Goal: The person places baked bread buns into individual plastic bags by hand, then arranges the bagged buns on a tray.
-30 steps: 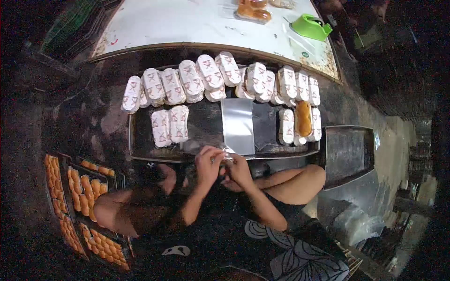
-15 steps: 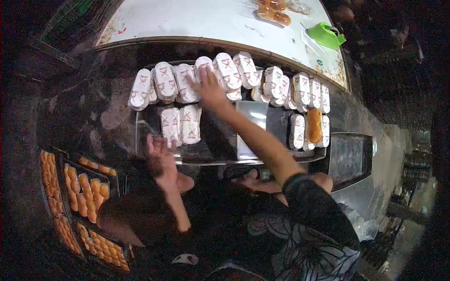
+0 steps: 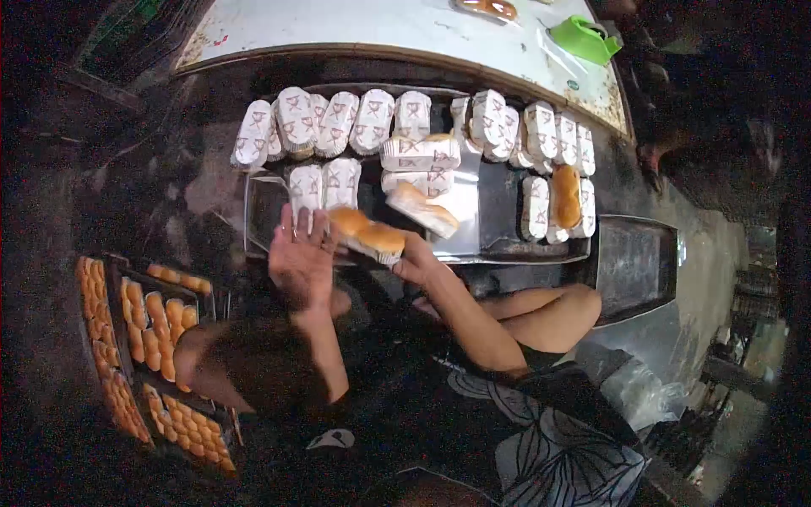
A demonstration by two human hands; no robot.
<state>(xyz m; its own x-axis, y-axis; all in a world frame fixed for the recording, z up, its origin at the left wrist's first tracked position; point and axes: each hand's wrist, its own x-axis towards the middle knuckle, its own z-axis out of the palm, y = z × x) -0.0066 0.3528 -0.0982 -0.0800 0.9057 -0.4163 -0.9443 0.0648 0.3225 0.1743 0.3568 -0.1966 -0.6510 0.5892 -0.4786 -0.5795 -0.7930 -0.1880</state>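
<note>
At centre, the right hand (image 3: 416, 260) grips a bun (image 3: 365, 234), the left hand (image 3: 302, 269) open beside it; another bun (image 3: 422, 209) overlaps plastic sheets (image 3: 466, 203).

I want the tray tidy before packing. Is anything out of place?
At the right of the tray, one bun lies brown side up; its neighbours show printed paper. Another bun, mid-tray, lies aslant.
</note>
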